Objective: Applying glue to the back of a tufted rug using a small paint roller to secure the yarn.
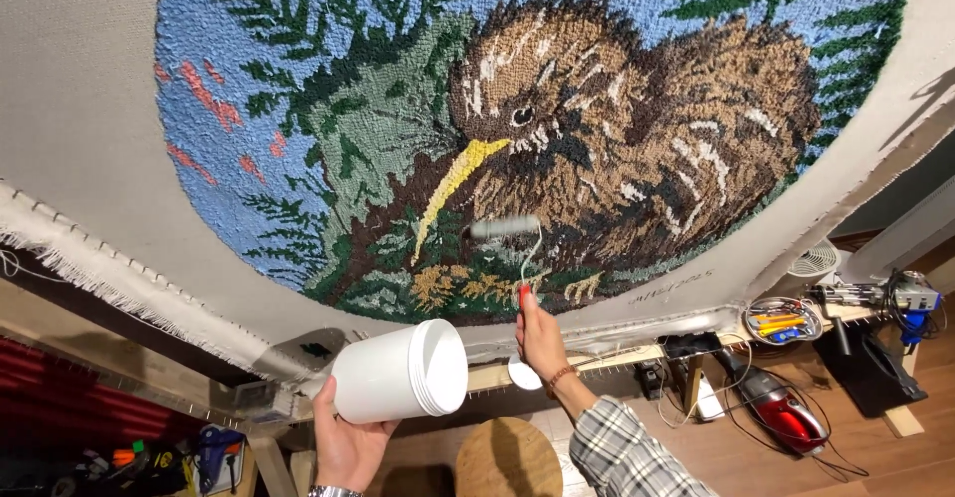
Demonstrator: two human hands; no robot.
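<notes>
White plastic tub (pixel 398 370): likely light, rigid, slick, left hand (pixel 348 437) clamped under base | small grey roller (pixel 504 226): light, right hand (pixel 540 336) pinching handle | tufted rug (pixel 517 119): soft pile

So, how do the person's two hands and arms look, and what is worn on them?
The right hand has red-painted nails, a reddish-brown beaded bracelet at the wrist and a grey-and-white plaid sleeve. The left hand wears a silver metal wristband; no sleeve shows.
</notes>
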